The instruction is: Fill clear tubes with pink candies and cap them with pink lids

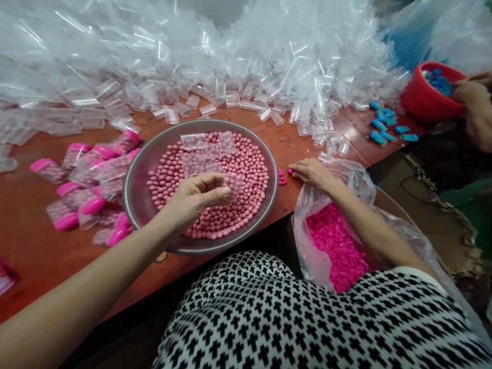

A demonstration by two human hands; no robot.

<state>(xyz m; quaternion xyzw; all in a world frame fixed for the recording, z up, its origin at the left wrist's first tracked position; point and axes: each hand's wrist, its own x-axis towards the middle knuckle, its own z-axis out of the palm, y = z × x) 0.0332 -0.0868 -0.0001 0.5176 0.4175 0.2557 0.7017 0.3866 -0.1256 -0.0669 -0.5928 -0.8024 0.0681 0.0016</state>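
My left hand [198, 193] is over a wide metal bowl [131, 192], its thumb and fingers pinching a clear plastic tube [235, 188]. Pink beads show in or behind the tube; I cannot tell which. The bowl is full of pink round beads [246, 212], with several clear tubes [194, 141] lying on top. Just right of the bowl, my right hand [312, 173] rests on the table with its fingertips closed on a small pink cap [291, 170]. Loose pink caps [282, 181] lie beside those fingertips.
Bead-filled tubes with pink caps [92, 206] lie left of the bowl. A large heap of clear tubes [269, 66] lines the back. A plastic bag [302, 225] of pink pieces [338, 246] sits under my right forearm. At right, another person's hand [478, 102] reaches a red bowl [426, 100].
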